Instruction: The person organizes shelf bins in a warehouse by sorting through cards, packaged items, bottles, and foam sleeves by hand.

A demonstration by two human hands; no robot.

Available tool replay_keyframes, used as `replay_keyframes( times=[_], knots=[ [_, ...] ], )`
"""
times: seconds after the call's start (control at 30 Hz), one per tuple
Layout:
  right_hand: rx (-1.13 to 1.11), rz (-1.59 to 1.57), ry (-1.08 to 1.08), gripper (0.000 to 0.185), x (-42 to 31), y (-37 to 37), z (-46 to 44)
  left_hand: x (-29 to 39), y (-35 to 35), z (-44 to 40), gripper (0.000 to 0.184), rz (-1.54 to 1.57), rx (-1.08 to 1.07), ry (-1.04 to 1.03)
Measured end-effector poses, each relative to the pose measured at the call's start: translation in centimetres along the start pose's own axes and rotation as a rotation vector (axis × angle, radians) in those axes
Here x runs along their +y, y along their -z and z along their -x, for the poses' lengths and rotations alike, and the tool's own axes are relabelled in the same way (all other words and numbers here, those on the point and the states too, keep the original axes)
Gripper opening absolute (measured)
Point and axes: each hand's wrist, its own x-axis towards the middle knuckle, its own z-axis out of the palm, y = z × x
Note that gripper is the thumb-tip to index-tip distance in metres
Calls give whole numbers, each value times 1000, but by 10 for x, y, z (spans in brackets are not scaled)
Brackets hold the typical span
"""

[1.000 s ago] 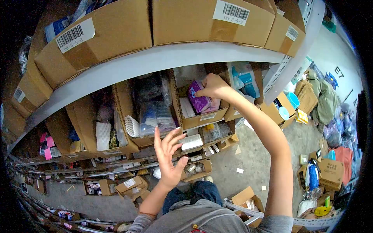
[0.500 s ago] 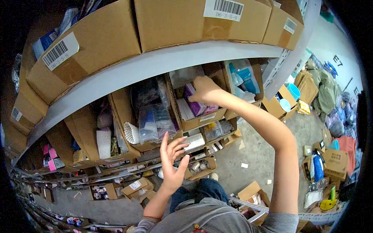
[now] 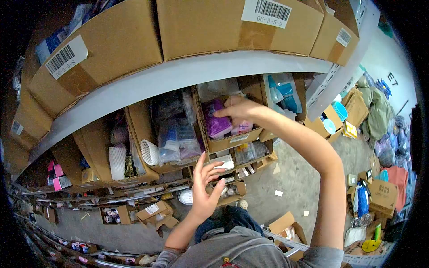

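My right hand [image 3: 241,110] reaches into an open cardboard bin [image 3: 234,142] on the middle shelf. Its thumb lies over a glossy purple packet [image 3: 216,121] and the other fingers curl at the packet's right side, partly hidden. A pink-and-white packet [image 3: 242,127] shows under the wrist, by the bin's front wall. My left hand [image 3: 206,192] hangs in front of the shelf with its fingers apart, holding nothing. The bin to the left holds clear plastic-wrapped packs [image 3: 178,140] and a white ribbed foam sleeve [image 3: 150,152].
Above runs a white shelf beam [image 3: 187,73] under large cardboard boxes [image 3: 201,31] with barcode labels. A bin with blue-and-white pouches [image 3: 286,94] stands right of the reaching hand. Boxes, bags and a perforated upright [image 3: 322,87] are farther right; an open carton [image 3: 286,225] lies below.
The purple packet has tipped from standing on edge to showing its broad face, covering the white stack beside it. My right hand moved slightly down; my left hand shifted a little right.
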Motion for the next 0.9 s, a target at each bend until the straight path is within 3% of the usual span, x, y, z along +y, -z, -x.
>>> replay_keyframes(
  times=[0.03,0.13,0.2,0.3,0.37,0.43,0.57,0.63,0.67,0.73,0.77,0.83,0.9],
  knots=[
    [-155,-38,-50,43,0,2,-4,1,-2,0,65,1,-2,15],
    [-143,-281,-70,45,0,1,10,0,-4,1,65,-9,5,33],
    [-196,62,-77,47,-1,2,4,-1,-6,2,64,-15,16,39],
    [-204,136,-73,50,-18,-2,17,-3,-11,0,63,-30,14,25],
    [-380,344,389,53,-7,1,7,-4,-14,-1,60,-54,9,21],
    [-271,291,9,55,-26,-1,17,-5,-15,-1,59,-69,9,27],
    [-348,630,96,57,-30,-1,7,-9,-18,-3,56,-67,4,39],
    [-312,221,-44,44,-28,2,11,-9,-20,-2,56,-83,7,34],
    [-314,222,-40,44,-21,4,8,-10,-21,-2,55,-98,8,28],
    [-353,-147,-102,46,-6,6,4,-10,-20,-2,55,-110,16,28],
    [-356,-144,-100,46,-2,4,1,-11,-19,-1,55,-118,19,28],
    [-215,368,80,54,-9,0,10,-13,-21,-1,55,-114,17,32],
    [-255,385,57,55,-20,-1,18,-15,-23,-1,54,-111,12,35]
  ],
)
